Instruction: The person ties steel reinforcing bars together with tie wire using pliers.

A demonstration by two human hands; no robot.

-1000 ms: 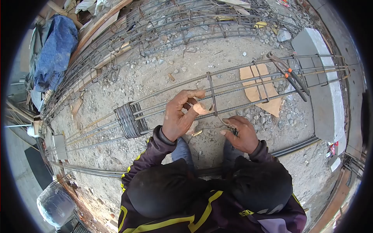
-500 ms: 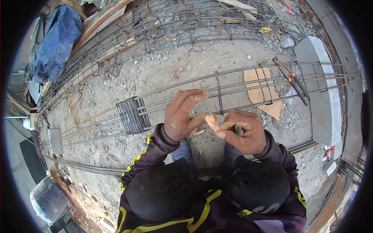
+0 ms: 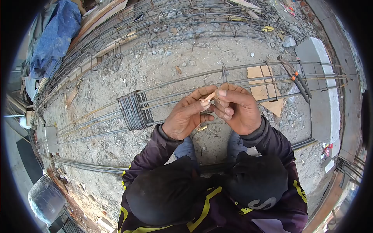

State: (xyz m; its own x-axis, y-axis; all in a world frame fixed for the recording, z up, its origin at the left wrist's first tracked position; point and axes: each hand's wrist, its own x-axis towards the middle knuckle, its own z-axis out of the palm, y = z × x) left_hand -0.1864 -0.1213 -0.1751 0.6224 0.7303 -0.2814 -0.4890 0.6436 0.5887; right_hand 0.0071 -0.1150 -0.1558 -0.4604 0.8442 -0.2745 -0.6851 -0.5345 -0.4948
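Pinching a small pale strip [image 3: 208,97] between left hand [image 3: 187,114] and right hand [image 3: 237,108], fingers closed on it, raised together just near of the rebar cage [image 3: 171,97], apparently keeping it taut.

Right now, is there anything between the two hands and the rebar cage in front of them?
Nothing visible. The left hand and right hand meet just above the rebar cage, pinching a small tan piece between their fingers. Only open air separates them from the bars.

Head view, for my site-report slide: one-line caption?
Both hands meet above a rebar cage laid on gravel, pinching a small pale piece.
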